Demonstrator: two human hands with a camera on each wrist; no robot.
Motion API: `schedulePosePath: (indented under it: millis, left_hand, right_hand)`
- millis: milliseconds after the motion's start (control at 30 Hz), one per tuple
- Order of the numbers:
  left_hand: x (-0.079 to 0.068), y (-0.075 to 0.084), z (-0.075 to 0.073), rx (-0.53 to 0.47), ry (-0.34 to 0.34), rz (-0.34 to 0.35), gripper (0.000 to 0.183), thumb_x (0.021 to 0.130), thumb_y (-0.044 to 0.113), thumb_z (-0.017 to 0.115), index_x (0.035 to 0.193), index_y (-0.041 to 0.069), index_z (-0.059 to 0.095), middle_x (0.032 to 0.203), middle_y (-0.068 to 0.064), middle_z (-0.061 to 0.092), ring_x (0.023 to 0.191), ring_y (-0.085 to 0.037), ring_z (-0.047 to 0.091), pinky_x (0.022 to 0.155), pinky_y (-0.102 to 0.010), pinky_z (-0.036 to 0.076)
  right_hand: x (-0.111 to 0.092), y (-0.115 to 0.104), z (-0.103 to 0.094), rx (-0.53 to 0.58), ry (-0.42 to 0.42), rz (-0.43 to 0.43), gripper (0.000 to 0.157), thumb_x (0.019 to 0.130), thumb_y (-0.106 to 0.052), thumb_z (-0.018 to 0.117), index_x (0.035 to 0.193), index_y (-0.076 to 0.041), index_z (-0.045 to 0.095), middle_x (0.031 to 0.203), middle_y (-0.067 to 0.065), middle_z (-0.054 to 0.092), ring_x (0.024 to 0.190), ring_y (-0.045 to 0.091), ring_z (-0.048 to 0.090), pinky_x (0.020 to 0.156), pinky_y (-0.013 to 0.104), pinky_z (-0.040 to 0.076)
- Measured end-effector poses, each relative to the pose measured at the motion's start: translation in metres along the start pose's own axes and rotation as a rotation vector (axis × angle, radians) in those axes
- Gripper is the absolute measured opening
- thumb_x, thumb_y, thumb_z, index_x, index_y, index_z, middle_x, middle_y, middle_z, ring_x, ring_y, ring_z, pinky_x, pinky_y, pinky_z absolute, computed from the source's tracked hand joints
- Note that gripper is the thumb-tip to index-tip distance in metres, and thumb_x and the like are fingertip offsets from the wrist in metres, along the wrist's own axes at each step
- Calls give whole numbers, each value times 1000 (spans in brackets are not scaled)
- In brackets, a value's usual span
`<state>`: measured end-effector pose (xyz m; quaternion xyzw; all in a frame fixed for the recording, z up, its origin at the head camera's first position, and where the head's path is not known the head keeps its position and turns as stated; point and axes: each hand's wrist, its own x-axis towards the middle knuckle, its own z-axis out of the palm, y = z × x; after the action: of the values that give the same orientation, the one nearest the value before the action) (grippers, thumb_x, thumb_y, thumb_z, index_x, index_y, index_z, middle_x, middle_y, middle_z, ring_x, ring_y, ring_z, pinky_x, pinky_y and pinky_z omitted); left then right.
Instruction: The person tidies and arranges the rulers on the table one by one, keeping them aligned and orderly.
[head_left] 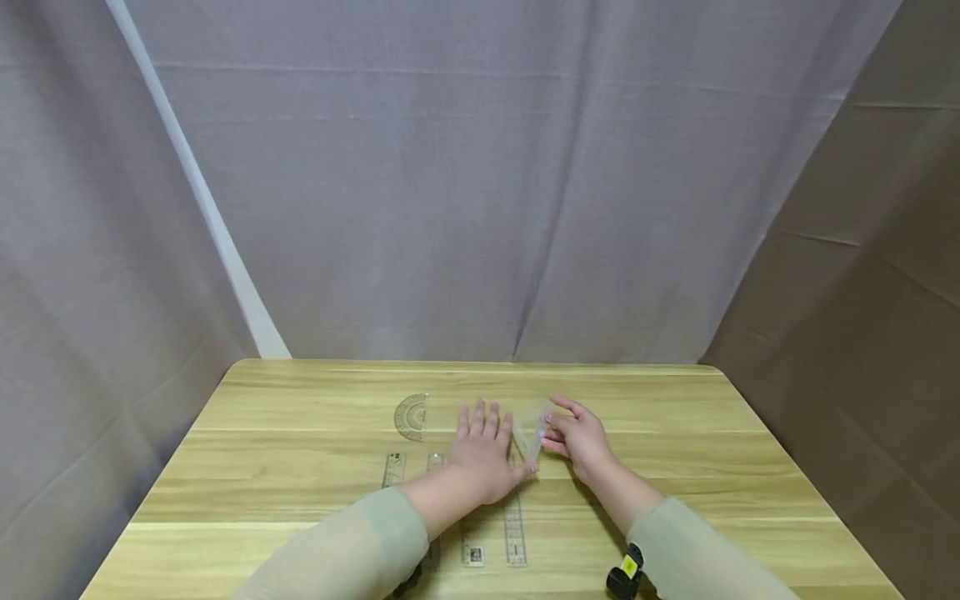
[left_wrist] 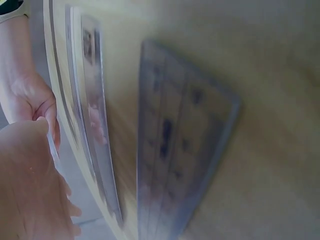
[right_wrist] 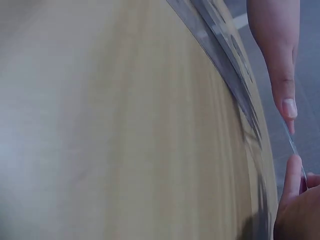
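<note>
A clear triangular set square (head_left: 537, 437) is raised between the two hands. My right hand (head_left: 583, 440) pinches one side of it between thumb and fingertips. My left hand (head_left: 482, 457) spreads its fingers straight over the rulers, and its thumb touches the set square's near corner. In the right wrist view the left thumb (right_wrist: 285, 95) and the right fingers (right_wrist: 292, 172) meet the thin clear edge (right_wrist: 293, 145). Under and beside the left arm lie several clear rulers, among them one by the right hand (head_left: 515, 533) and one at the left (head_left: 393, 469).
A clear protractor (head_left: 405, 422) lies flat beyond the rulers, left of the left hand. A small black object with a yellow patch (head_left: 628, 567) shows beside the right sleeve. Grey curtains (head_left: 375, 208) surround the wooden table (head_left: 712, 467) at the back and sides.
</note>
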<state>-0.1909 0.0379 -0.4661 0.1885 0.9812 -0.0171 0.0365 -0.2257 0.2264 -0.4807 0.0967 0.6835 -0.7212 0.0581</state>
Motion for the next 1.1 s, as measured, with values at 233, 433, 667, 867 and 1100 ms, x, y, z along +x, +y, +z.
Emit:
schedulePosePath:
  millis: [233,433,667,867,1100]
  left_hand:
    - [-10,13,2,30,-32,34,95,89,82,23,160,20,18,166,-8,13,152,-32,5,121,-52,0]
    - [-21,20,-1,56,-39,77,95,88,82,23,160,21,19,166,-7,14,152,-31,5,121,-52,3]
    - [-29,22,2,71,-41,116,97,86,85,20,160,23,20,165,-5,17,152,-31,8,121,-51,5]
    - [-32,25,2,83,-75,133,98,84,86,17,160,24,19,165,-4,16,152,-29,7,121,-51,4]
    - [-33,28,4,88,-85,154,97,84,87,16,159,26,22,165,-3,17,152,-29,8,121,-51,5]
  right_hand:
    - [-21,6,-9,3,45,12,49,100,-6,57,147,-6,43,104,10,64,72,10,64,72,27,60]
    - [-37,12,-14,5,83,13,49,100,-5,55,147,-3,41,107,10,65,75,11,65,71,27,60]
    - [-53,16,-16,3,102,30,48,100,-5,56,146,-3,42,105,11,66,78,14,65,73,29,60]
    - [-60,18,-17,-21,117,47,49,99,-5,57,146,-5,43,106,12,66,77,14,64,72,29,60]
    - [-67,20,-18,-41,133,48,49,99,-3,55,146,-4,43,110,16,65,75,14,65,72,31,60]
